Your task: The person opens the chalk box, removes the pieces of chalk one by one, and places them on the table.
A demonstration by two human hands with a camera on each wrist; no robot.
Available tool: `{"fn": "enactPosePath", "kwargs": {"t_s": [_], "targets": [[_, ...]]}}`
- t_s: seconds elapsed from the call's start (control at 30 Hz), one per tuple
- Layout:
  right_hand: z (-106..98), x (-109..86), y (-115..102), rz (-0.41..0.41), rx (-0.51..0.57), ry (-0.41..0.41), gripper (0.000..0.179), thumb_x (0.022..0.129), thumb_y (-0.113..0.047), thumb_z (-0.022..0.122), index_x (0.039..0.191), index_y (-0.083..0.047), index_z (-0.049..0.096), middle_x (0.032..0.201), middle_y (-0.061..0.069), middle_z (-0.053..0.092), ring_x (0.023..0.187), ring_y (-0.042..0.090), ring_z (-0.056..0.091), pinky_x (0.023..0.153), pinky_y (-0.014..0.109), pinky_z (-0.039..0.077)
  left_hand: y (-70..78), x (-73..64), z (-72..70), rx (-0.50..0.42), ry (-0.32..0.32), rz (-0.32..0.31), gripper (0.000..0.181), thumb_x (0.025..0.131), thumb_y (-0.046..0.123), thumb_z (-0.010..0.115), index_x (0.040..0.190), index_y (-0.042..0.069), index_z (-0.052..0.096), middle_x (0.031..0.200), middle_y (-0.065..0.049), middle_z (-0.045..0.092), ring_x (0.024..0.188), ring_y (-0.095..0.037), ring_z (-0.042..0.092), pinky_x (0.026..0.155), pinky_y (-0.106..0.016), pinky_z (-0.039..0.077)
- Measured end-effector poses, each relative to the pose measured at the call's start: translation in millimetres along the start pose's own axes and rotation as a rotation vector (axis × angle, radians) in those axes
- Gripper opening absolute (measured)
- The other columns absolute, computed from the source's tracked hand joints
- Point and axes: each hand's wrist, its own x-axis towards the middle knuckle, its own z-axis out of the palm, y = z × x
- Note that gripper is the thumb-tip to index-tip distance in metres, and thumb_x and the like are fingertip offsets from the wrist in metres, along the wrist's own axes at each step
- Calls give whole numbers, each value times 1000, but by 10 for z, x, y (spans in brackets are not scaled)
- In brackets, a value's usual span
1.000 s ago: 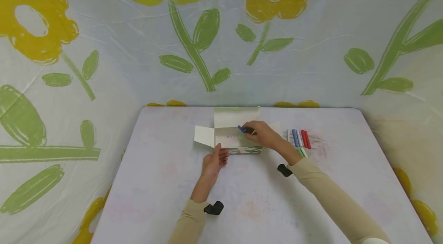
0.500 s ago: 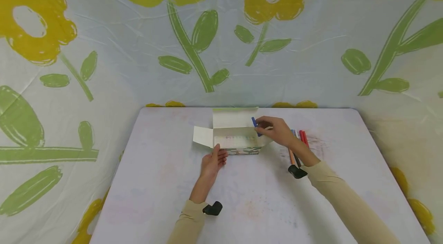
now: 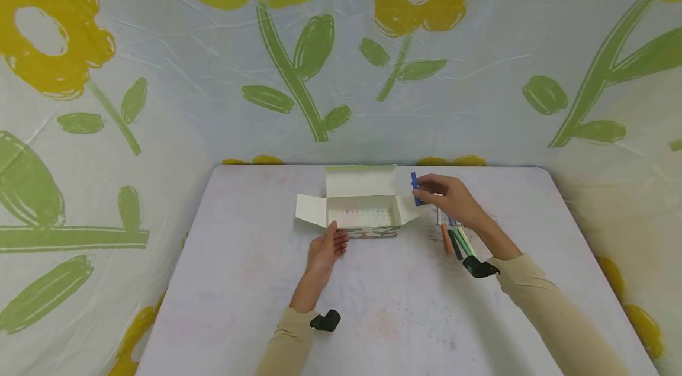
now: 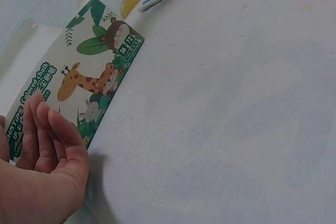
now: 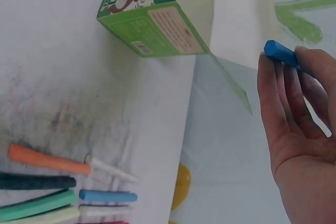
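Note:
An open chalk box (image 3: 373, 233) with raised flaps stands toward the back of the table, its front printed with cartoon animals and "Colored Chalk". Rows of pale chalk ends (image 3: 367, 214) show inside. My left hand (image 3: 322, 251) rests at the box's front left corner, thumb at the edge and fingers loosely bent before the front wall (image 4: 84, 72). To the right of the box, my right hand (image 3: 453, 195) pinches a blue chalk stick (image 3: 415, 188) between thumb and fingertips, above the table. The right wrist view shows that blue stick's end (image 5: 281, 52) poking out past the fingers.
Several loose chalk sticks lie right of the box: orange (image 3: 446, 238), black (image 3: 455, 244), green (image 5: 39, 205), pale white (image 5: 111, 168), another blue (image 5: 107, 196) and more. Chalk smudges mark the table (image 3: 266, 281). A flower-print cloth (image 3: 469, 109) rises behind the table's back edge.
My right hand has lifted the blue chalk from over the box and moved right, beyond the right flap. My left hand stays at the box corner.

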Motion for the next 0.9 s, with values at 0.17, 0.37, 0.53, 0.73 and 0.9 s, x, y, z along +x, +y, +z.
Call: {"fn": "enactPosePath", "kwargs": {"t_s": [0.17, 0.37, 0.53, 0.73, 0.9], "targets": [[-111, -108, 71, 37, 43, 10, 37, 102, -18, 67, 132, 3, 62, 122, 20, 69, 109, 17, 68, 86, 16, 52, 2, -6, -18, -1, -15, -3, 52, 105, 42, 59, 112, -9, 66, 91, -5, 70, 79, -10, 61, 72, -22, 52], [-218, -250, 188, 84, 96, 24, 39, 103, -17, 66, 135, 5, 59, 122, 24, 67, 99, 6, 69, 83, 20, 56, 6, -6, -17, 12, -7, -1, 53, 103, 45, 62, 110, -7, 67, 91, -5, 70, 78, -10, 61, 72, -21, 51], [-283, -387, 284, 111, 78, 47, 41, 103, -19, 66, 135, 5, 59, 120, 26, 68, 96, 8, 70, 81, 17, 55, -5, -1, -20, 22, 0, -3, 53, 102, 46, 63, 108, -6, 67, 91, -6, 70, 79, -10, 61, 72, -21, 52], [-327, -572, 474, 152, 30, 88, 41, 103, -22, 65, 134, 5, 60, 118, 20, 70, 96, 8, 70, 80, 17, 54, -9, 5, -22, 20, 5, -7, 52, 102, 46, 64, 107, -6, 68, 91, -5, 70, 78, -10, 61, 71, -21, 52], [-340, -723, 651, 192, 7, 112, 44, 103, -26, 65, 134, 5, 61, 116, 13, 71, 95, 3, 67, 80, 13, 52, -16, 11, -24, 23, 3, -5, 53, 102, 46, 64, 108, -6, 68, 91, -5, 70, 78, -10, 62, 71, -21, 52]]}}
